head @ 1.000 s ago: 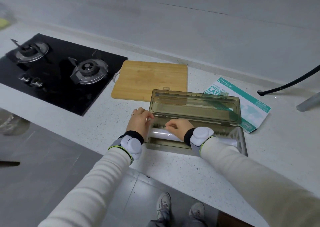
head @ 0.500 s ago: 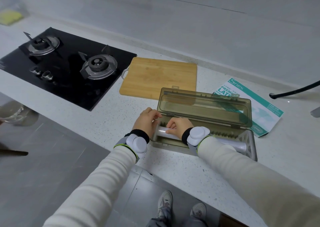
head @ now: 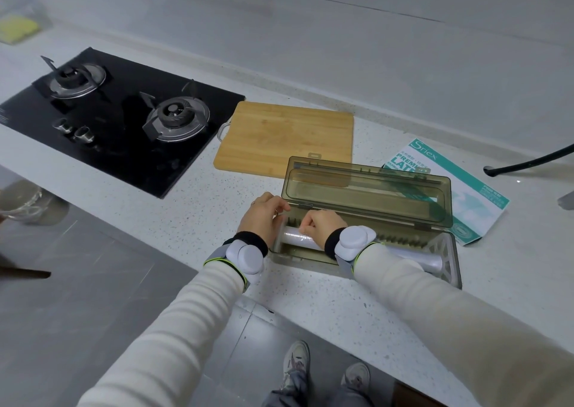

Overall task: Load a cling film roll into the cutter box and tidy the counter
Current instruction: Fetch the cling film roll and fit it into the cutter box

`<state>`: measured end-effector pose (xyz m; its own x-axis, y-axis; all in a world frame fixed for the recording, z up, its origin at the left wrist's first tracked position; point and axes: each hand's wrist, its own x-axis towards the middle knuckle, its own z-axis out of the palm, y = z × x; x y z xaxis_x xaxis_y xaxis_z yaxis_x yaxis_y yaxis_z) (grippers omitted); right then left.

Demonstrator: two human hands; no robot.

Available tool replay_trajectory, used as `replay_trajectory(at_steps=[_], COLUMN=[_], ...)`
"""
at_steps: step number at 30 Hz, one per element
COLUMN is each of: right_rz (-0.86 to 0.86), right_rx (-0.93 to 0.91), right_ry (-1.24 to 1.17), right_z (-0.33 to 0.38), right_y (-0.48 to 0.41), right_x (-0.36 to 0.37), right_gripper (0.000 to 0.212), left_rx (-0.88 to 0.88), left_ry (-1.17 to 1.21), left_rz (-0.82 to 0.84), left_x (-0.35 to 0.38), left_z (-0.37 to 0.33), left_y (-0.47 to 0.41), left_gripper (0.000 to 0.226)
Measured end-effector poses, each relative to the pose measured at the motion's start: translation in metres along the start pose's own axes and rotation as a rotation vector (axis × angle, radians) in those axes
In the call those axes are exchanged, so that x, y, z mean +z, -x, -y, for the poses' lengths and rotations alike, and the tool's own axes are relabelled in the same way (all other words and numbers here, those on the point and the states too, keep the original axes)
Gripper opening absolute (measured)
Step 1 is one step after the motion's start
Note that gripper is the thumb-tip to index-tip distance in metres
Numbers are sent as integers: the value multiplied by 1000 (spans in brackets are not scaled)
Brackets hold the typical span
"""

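Nearest the counter edge, both sleeved arms reach in over the cutter box [head: 366, 262], which sits open on the speckled counter [head: 192, 220] with its smoky lid tipped back. The cling film roll [head: 299, 239] lies lengthways in the tray, its far end showing white by the right end cap. The right hand [head: 321, 224] is curled over the roll near its left end, fingertips pressed together as if pinching at the film's loose edge; whether it has caught it I cannot tell. The left hand [head: 264, 212] is cupped against the box's left end wall, fingers closed on the corner, steadying it.

By my read the roll is light and stiff on its core, but the film itself is thin, clingy and quick to tear or bunch, so take it by the free edge with fingertips and hold the roll by its ends.

Beyond lie the bamboo cutting board [head: 285, 138], a teal glove packet [head: 475, 201] and the black gas hob [head: 124, 120].

Against half a second ago, both hands sit much the same; the view has tilted only slightly.
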<state>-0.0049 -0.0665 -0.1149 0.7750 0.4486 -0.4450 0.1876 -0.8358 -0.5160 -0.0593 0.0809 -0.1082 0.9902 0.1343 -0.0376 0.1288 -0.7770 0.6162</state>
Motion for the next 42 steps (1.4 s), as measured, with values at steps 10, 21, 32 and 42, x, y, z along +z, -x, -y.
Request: replay_trajectory(at_steps=[10, 21, 32, 42], right_rz=[7, -16, -32, 60], right_rx=[-89, -143, -119, -53], right_ry=[16, 75, 3, 291], right_z=[-3, -1, -5, -27], right_y=[3, 7, 12, 33], right_x=[3, 4, 0, -26], right_gripper=[14, 22, 12, 15], left_rx=[214, 266, 269, 243], left_ry=[-205, -622, -548, -467], left_rz=[59, 265, 292, 312], left_x=[-1, 12, 7, 6], left_z=[-2, -15, -12, -15], left_y=[-1, -12, -14, -17], left_gripper=[26, 20, 19, 13])
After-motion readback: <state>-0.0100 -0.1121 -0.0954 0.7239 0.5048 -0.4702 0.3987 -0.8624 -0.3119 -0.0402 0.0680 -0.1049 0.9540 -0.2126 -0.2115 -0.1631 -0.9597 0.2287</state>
